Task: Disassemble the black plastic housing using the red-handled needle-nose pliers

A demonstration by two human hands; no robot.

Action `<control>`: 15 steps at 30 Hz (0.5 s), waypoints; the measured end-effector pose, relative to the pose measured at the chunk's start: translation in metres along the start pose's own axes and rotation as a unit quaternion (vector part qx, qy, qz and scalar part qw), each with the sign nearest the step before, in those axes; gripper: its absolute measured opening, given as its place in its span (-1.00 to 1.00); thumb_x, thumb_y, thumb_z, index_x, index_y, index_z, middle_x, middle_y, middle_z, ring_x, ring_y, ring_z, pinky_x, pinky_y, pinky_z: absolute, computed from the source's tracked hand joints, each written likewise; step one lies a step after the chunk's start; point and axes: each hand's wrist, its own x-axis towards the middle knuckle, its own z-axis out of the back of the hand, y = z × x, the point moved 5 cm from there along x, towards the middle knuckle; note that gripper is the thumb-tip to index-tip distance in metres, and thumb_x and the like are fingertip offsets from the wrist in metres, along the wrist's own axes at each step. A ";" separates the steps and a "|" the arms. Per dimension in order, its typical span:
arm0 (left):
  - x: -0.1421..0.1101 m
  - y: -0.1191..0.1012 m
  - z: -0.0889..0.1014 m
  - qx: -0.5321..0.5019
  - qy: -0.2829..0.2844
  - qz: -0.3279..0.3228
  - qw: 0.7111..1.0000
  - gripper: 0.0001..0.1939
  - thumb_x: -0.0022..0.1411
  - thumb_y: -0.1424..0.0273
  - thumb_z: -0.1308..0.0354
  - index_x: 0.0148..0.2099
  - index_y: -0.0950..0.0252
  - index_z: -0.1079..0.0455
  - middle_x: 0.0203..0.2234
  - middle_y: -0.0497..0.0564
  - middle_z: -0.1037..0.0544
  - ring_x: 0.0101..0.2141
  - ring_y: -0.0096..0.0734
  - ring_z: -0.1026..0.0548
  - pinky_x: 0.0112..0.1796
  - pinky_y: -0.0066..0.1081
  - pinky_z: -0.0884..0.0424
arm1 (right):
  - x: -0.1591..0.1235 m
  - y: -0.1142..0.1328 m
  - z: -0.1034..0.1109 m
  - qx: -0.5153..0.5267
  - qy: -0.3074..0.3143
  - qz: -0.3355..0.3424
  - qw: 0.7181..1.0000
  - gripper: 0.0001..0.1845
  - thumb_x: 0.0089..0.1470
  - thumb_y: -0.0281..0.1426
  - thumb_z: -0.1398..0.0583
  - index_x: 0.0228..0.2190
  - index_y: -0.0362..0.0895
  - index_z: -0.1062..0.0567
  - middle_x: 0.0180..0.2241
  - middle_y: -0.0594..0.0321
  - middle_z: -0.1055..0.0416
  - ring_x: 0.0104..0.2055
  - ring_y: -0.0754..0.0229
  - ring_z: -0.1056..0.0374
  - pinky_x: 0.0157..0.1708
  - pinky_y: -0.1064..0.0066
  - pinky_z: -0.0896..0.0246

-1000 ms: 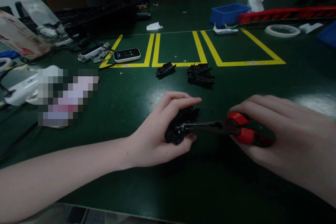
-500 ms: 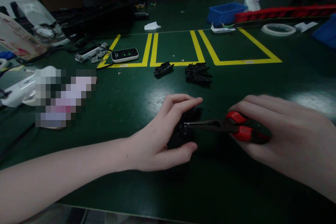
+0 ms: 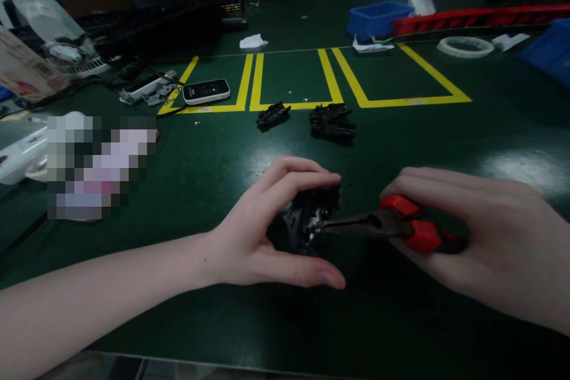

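Note:
My left hand (image 3: 262,228) curves around a small black plastic part (image 3: 297,222) on the green table, with fingers along its far edge and the thumb by its near edge. Light glints off the middle of this part; its fine detail is too dark to make out. In my right hand (image 3: 476,231) is a pair of long-nose pliers (image 3: 378,222) with red-and-black handles. Their jaws point left and the tip reaches the shiny spot on the part. My palm hides much of the handles.
Beyond my hands lie several similar black parts (image 3: 332,120). Yellow tape outlines (image 3: 414,101) mark the green table. A white-edged black device (image 3: 206,92) and a blurred-out patch (image 3: 107,172) are at left. A blue bin (image 3: 376,19) and a tape roll (image 3: 465,47) stand farther right.
The black part shows more of its face between my left fingers and thumb, and my thumb has shifted right and nearer. The pliers have moved slightly right and down.

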 end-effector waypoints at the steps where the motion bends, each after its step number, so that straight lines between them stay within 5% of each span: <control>1: 0.000 0.000 0.000 0.005 0.003 -0.009 1.000 -0.24 0.16 0.07 -0.49 0.30 0.26 -0.42 0.08 0.17 -0.51 0.05 -0.10 -0.50 0.05 -0.21 -0.57 | 0.000 0.001 -0.001 0.009 0.005 0.000 1.000 -0.87 0.01 -0.45 -0.17 -0.45 0.03 -0.31 -0.54 0.40 -0.34 -0.58 0.21 -0.31 -0.65 0.38 -0.16; 5: -0.002 -0.007 0.001 0.036 -0.032 -0.084 0.995 -0.35 0.34 -0.05 -0.26 0.23 0.36 -0.47 0.03 0.20 -0.52 -0.01 -0.17 -0.52 0.00 -0.27 -0.58 | -0.004 0.000 -0.004 0.017 0.016 -0.001 1.000 -0.85 0.00 -0.45 -0.18 -0.44 0.04 -0.31 -0.53 0.39 -0.35 -0.57 0.18 -0.32 -0.64 0.35 -0.15; 7: -0.002 -0.010 -0.002 0.074 -0.030 -0.056 0.995 -0.36 0.44 -0.10 -0.08 0.22 0.33 -0.45 0.04 0.21 -0.51 0.00 -0.16 -0.51 0.01 -0.21 -0.57 | -0.007 -0.003 -0.006 0.014 0.019 0.004 1.000 -0.85 0.00 -0.45 -0.19 -0.40 0.05 -0.32 -0.51 0.39 -0.36 -0.55 0.17 -0.32 -0.63 0.34 -0.15; 10: -0.002 -0.012 -0.003 0.111 -0.020 0.016 0.994 -0.39 0.40 -0.13 -0.13 0.17 0.27 -0.47 0.04 0.18 -0.52 0.01 -0.14 -0.51 0.03 -0.17 -0.56 | -0.011 -0.005 -0.007 0.008 0.023 0.010 1.000 -0.84 0.01 -0.44 -0.18 -0.38 0.06 -0.31 -0.50 0.39 -0.36 -0.55 0.16 -0.32 -0.62 0.32 -0.13; 15: -0.001 -0.019 -0.002 0.091 -0.025 -0.023 0.995 -0.38 0.37 -0.12 -0.19 0.16 0.29 -0.47 0.02 0.19 -0.54 -0.01 -0.15 -0.51 0.01 -0.18 -0.57 | -0.014 -0.005 -0.006 0.008 0.029 0.010 1.000 -0.82 0.00 -0.45 -0.17 -0.37 0.07 -0.30 -0.49 0.39 -0.36 -0.53 0.14 -0.33 -0.61 0.32 -0.12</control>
